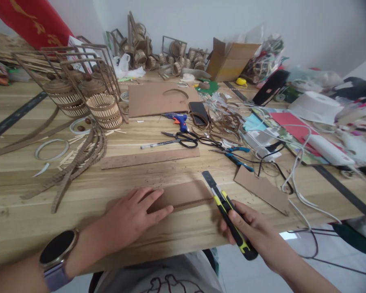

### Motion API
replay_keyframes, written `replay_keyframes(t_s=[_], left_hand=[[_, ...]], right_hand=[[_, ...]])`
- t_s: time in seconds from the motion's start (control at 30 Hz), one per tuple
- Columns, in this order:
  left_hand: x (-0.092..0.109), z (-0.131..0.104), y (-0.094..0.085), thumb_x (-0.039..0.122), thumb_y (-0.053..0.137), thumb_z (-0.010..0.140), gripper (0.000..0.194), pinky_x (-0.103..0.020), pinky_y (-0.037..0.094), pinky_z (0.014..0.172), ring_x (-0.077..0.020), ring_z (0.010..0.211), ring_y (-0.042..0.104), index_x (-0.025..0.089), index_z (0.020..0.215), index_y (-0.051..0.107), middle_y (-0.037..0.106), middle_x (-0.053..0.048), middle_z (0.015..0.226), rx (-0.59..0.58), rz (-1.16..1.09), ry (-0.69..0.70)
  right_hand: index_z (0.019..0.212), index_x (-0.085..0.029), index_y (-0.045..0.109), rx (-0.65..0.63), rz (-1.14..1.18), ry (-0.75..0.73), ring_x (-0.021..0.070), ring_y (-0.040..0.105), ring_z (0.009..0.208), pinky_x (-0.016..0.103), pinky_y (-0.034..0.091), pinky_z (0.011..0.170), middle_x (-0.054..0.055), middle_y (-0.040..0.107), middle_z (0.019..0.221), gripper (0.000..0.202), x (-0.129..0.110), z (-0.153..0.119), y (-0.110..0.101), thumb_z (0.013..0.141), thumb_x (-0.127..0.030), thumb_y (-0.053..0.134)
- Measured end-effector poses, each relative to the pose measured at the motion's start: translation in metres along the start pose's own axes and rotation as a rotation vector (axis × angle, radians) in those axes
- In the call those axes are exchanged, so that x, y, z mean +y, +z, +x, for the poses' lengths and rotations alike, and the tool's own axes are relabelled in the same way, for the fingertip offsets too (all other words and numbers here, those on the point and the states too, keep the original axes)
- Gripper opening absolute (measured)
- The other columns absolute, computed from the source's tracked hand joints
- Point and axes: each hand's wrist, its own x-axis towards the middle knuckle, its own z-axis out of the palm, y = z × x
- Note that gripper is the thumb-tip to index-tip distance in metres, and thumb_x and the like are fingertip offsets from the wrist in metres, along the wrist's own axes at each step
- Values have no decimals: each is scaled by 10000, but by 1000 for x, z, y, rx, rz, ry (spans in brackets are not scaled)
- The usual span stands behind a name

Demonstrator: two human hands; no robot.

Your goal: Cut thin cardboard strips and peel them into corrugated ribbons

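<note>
My left hand lies flat with its fingers apart on the left part of a brown cardboard piece near the table's front edge. In my right hand is a black and yellow utility knife, its blade out and pointing up and away from me. The blade is close to the right end of the cardboard piece; whether it touches cannot be made out. A second cardboard piece lies to the right of the knife. Beyond my hands rests a long narrow cardboard strip.
Black scissors, a pen, blue-handled pliers and a blue glue gun lie mid-table. Small slatted baskets and curled strips occupy the left. White cables trail down the right side. A cardboard box stands behind.
</note>
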Motion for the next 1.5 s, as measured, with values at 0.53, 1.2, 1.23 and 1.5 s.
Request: replay_keyframes(t_s=[0.53,1.2,1.23,1.5], left_hand=[[2,41,4,427,489,990,475,-623,215,1127,-384,1445,241,321,1449,429,331,-102,1577,-54,-92,186],[-17,43,20,285,450,1010,601,-537,174,1171,-336,1503,132,423,1541,205,212,-31,1634,-200,-188,107],[-18,44,19,292,448,1011,594,-548,173,1169,-343,1502,132,434,1537,210,205,-27,1636,-212,-190,100],[-18,45,20,418,376,1037,484,-520,163,1185,-303,1515,99,430,1513,291,217,-7,1632,-228,-223,60]], right_hand=[[1341,-292,530,141,-852,-368,252,665,1041,361,538,860,91,662,1186,485,7,7,-65,903,-499,561],[1377,-283,562,17,-1096,-587,241,641,1059,388,562,881,112,640,1174,427,7,34,-77,975,-332,430],[1373,-280,566,19,-1100,-587,239,639,1056,389,561,880,113,639,1172,424,6,35,-76,976,-334,427],[1342,-288,599,27,-1134,-602,244,646,1009,394,568,843,109,652,1108,413,0,33,-76,964,-322,437]])
